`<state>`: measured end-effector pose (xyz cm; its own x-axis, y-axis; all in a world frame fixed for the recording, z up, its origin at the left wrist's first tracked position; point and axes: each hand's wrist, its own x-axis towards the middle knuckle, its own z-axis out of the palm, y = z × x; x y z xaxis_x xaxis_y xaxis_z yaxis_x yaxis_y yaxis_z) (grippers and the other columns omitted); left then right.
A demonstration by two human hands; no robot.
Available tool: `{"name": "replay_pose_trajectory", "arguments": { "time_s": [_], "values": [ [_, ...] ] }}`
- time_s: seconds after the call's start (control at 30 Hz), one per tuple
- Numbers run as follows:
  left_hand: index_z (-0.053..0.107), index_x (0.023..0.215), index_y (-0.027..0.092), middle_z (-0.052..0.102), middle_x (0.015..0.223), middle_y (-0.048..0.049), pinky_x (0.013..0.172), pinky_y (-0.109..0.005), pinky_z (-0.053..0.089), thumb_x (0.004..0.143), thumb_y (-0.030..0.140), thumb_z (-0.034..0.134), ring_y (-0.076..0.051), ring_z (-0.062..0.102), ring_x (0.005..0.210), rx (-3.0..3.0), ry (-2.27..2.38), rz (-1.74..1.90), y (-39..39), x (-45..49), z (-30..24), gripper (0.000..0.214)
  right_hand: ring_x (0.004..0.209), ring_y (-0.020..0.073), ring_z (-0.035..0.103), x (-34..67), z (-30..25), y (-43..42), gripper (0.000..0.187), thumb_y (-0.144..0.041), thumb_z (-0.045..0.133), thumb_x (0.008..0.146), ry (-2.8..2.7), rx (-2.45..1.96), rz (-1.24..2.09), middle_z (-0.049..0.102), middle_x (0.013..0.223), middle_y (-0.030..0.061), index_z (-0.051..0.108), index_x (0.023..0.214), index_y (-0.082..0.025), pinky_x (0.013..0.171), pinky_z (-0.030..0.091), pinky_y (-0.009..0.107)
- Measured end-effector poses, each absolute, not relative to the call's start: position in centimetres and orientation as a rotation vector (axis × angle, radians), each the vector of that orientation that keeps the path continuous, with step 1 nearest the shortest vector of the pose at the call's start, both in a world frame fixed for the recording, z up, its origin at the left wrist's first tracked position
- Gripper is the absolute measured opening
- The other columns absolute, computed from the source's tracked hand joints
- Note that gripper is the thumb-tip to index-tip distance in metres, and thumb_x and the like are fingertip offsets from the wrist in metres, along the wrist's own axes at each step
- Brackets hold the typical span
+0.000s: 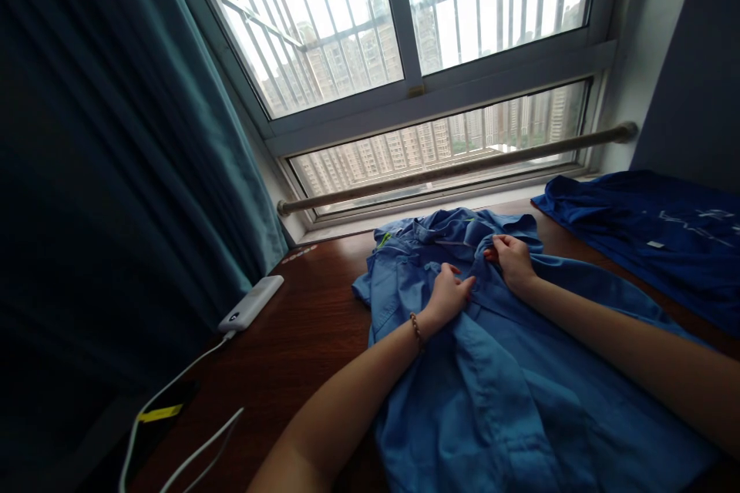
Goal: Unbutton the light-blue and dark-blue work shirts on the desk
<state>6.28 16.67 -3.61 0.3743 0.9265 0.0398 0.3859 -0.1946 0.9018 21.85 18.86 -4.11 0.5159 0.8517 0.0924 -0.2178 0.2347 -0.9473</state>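
Mid-blue woven-cloth shirt (520,377): spread in loose folds on a reddish-brown wooden table (324,323), directly beneath both hands; bunched at the end toward the window, broader and flatter toward the wearer
Long axis: from the bunched end near the sill down toward the lower right edge of the view; slanted, roughly in line with the right forearm
Bare right hand (512,262): closed in a pinch on a raised fold of the shirt near its bunched end; farther toward the window than its partner, so nearer that end
Bare left hand (449,293): just beside, to the left and slightly nearer the wearer; fingers curled against the shirt, thumb reaching toward the pinched fold; cannot tell whether gripping cloth; brown beaded bracelet (416,330) at the wrist
Lime-green trim (385,239): on the shirt's left side, apart from both hands
Right side: dark-blue cloth garment with white line print (641,231); near the shirt, contact unclear farther right
Left side: white slab-shaped power bank (251,304) with thin white cable (190,360); well apart from the shirt, below a teal satin-like curtain (202,146)
Far side: pale tubular rail (462,168) across the window, beyond the bunched end
In the way: nothing visible between hands and cloth; only loose overlapping folds around the pinch
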Motion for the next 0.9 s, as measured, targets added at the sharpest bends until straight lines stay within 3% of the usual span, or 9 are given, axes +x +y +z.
{"name": "replay_pose_trajectory", "arguments": {
  "time_s": [0.17,0.3,0.43,0.57,0.67,0.9],
  "values": [
    [0.059,0.077,0.013,0.048,0.044,0.0058,0.039,-0.018,0.027,0.066,0.028,0.067,-0.006,0.039,0.036,1.801,1.056,0.714,17.8,5.6,-3.8,0.02,0.049,0.014,0.057,22.1,-4.6,19.1,0.016,-0.033,0.053,0.074,-0.739,-1.128,0.788,0.057,0.055,0.0011,0.052,0.074,-0.018,0.049,0.05,0.026],
    [0.061,0.069,0.011,0.049,0.048,0.0048,0.04,-0.017,0.03,0.059,0.025,0.071,-0.005,0.041,0.04,1.646,1.02,0.731,18.2,5.3,-3.4,0.02,0.055,0.0153,0.059,21.8,-4.3,18.8,0.015,-0.032,0.053,0.074,-0.753,-1.104,0.804,0.058,0.065,0.002,0.05,0.079,-0.018,0.054,0.051,0.028],
    [0.058,0.073,0.012,0.054,0.058,0.0016,0.046,-0.019,0.04,0.058,0.02,0.073,-0.007,0.05,0.047,1.259,0.978,0.707,19.0,4.7,-2.8,0.023,0.064,0.0164,0.06,21.0,-2.9,17.6,0.023,-0.03,0.056,0.073,-1.007,-1.118,0.544,0.057,0.085,0.0042,0.047,0.091,-0.019,0.059,0.051,0.031],
    [0.057,0.074,0.011,0.054,0.062,0.0009,0.048,-0.016,0.041,0.061,0.011,0.07,-0.005,0.051,0.05,1.026,0.804,0.713,20.3,3.7,-2.7,0.019,0.073,0.0163,0.055,19.9,-1.8,15.7,0.009,-0.021,0.047,0.079,-1.781,-1.044,0.097,0.056,0.083,0.0055,0.055,0.084,-0.018,0.07,0.047,0.031],
    [0.058,0.072,0.011,0.054,0.062,0.0007,0.05,-0.016,0.041,0.064,0.007,0.065,-0.005,0.049,0.051,0.992,0.734,0.716,20.9,3.4,-2.9,0.012,0.081,0.0174,0.053,19.3,-1.8,14.7,0.019,-0.015,0.039,0.082,-2.16,-0.877,-0.056,0.055,0.086,0.0074,0.057,0.086,-0.018,0.073,0.046,0.031],
    [0.06,0.07,0.011,0.055,0.062,-0.0012,0.052,-0.02,0.04,0.064,0.01,0.064,-0.007,0.047,0.053,1.042,0.784,0.696,20.6,3.5,-2.9,0.007,0.083,0.0179,0.052,19.8,-2.6,14.9,0.023,-0.019,0.038,0.085,-2.165,-0.881,-0.159,0.055,0.09,0.0087,0.058,0.097,-0.018,0.075,0.046,0.032]
  ]
}}
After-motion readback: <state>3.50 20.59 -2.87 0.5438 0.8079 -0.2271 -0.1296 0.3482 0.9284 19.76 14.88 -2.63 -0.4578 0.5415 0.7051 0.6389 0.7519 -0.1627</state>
